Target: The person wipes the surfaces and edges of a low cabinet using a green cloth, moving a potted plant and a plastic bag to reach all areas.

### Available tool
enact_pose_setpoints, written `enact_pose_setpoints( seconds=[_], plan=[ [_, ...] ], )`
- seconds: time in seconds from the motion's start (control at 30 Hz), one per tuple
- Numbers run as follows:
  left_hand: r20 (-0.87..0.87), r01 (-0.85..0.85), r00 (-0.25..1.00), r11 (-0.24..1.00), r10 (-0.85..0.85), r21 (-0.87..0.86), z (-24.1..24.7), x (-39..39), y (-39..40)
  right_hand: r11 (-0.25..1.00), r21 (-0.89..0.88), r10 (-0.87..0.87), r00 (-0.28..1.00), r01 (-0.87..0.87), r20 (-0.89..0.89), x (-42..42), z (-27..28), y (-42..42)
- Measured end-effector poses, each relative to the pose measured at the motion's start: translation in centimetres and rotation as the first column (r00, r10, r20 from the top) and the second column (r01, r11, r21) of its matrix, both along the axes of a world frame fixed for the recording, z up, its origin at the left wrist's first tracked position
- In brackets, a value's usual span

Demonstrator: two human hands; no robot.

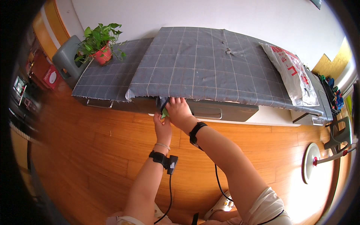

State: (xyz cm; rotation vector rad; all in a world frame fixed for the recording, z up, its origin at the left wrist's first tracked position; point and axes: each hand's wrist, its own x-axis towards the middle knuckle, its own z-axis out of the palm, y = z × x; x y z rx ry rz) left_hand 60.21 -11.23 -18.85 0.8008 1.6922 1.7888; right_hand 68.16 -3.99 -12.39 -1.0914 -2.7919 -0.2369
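At the front edge of a low cabinet, my right hand (179,112) reaches under the frayed hem of a grey checked tablecloth (182,64), its fingertips partly hidden there. Just below and to the left, my left hand (162,129) is raised with thumb and fingers around the bottom of a small green item (164,113). A dark blue cloth (161,103) hangs between the cabinet front and my right hand's fingers. Whether either hand grips the cloth or the green item firmly is unclear. A drawer front with a metal handle (208,113) lies right of my hands.
A pothos in a red pot (103,55) stands on the lower left section, beside a grey plastic chair (66,60). A white plastic bag with red print (294,74) lies on the right. On the wooden floor at right are a round white fan base (311,163) and a grey-green stool (341,135).
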Motion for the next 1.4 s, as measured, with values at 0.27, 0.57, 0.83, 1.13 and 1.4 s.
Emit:
enact_pose_setpoints(
  seconds=[0.27, 0.57, 0.83, 1.13, 1.4],
  plan=[
    [-0.066, 0.278, 0.957, 0.957, -0.283, -0.083, -1.7, -0.7, 4.2, 0.987, 0.154, -0.017, 0.988, 0.041, -0.156, 7.6, -0.8, -0.8],
    [0.003, -0.121, 0.993, 0.993, 0.121, 0.004, -0.9, -5.6, 5.0, 0.991, 0.124, 0.091, 0.950, -0.056, -0.298, 10.3, -1.9, -2.8],
    [0.055, -0.504, 0.861, 0.863, 0.505, -0.030, 2.0, -8.8, 7.6, 0.986, -0.031, -0.165, 0.957, 0.162, -0.238, 11.5, -8.3, -3.0],
    [-0.334, -0.234, 0.921, 0.970, 0.200, -0.063, -2.0, -0.5, 9.4, 0.972, -0.081, -0.234, 0.932, 0.220, -0.276, 9.1, -9.3, -2.5],
    [-0.205, -0.324, 0.923, 0.945, 0.325, 0.041, -1.8, -4.7, 10.5, 0.954, 0.027, -0.280, 0.918, 0.299, -0.281, 9.8, -12.2, -1.3]
  ],
)
